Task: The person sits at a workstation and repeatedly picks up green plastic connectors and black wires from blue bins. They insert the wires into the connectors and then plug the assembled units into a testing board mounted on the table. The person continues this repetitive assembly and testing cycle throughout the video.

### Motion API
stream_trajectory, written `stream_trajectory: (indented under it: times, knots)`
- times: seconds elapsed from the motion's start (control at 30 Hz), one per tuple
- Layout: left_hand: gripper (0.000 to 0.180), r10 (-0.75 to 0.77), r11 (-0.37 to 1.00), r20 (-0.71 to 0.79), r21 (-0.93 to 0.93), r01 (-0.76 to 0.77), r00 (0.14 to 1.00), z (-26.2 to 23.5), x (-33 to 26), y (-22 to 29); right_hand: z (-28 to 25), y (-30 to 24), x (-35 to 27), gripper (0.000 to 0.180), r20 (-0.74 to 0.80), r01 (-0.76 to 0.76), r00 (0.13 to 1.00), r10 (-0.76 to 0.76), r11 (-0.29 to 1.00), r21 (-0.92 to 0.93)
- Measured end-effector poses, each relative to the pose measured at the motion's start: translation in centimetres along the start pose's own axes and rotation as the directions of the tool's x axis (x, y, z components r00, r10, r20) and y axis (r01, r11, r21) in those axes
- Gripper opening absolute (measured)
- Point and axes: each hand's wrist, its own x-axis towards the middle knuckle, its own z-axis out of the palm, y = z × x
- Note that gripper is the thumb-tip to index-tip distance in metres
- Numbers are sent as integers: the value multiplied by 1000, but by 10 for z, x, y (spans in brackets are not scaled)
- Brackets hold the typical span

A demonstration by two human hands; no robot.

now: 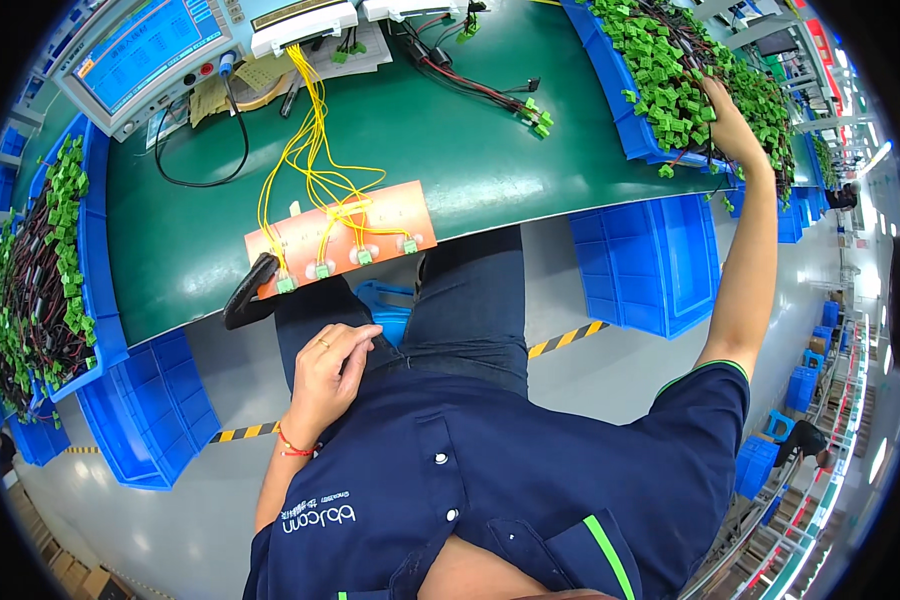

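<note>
My right hand (732, 125) reaches into a blue bin (622, 95) at the far right. Its fingers dip among wire harnesses with green connectors (660, 65); the fingertips are partly hidden, so a grip cannot be made out. Over my lap, my left hand (332, 372) has its fingers curled together, with nothing visible in them. Just beyond it, an orange board (403, 208) lies at the table's front edge. Yellow wires (315, 150) run to several small green connectors (365, 257) on the board. A black, handle-like piece (251, 292) sticks out at the board's left end.
A tester with a lit screen (155, 50) stands on the green table (490, 165) at the back left. Loose black-and-red harnesses (470, 85) lie at the back. Another full blue bin (98, 260) is on the left. Blue crates (650, 265) stand below the table.
</note>
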Motion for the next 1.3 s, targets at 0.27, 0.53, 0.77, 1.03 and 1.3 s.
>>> stream_trajectory:
  times: [0.27,0.53,0.77,1.03,1.3]
  knots:
    - [27,64,998,-4,5,-64,998,-1,4,-2,11,39,19,63,-49,-37,998,43,993,110]
    - [25,6,1000,-50,-3,-6,999,-2,-3,-7,-69,37,61,25,77,-108,991,108,994,-8]
    - [21,40,999,-18,28,-39,999,3,7,-10,-29,25,105,54,-77,56,996,-52,997,48]
    - [20,25,999,-21,41,-24,999,11,10,-8,25,65,133,72,71,-124,992,108,948,293]
    - [21,49,997,12,64,-50,999,17,8,-7,15,42,130,50,0,-77,997,78,994,71]
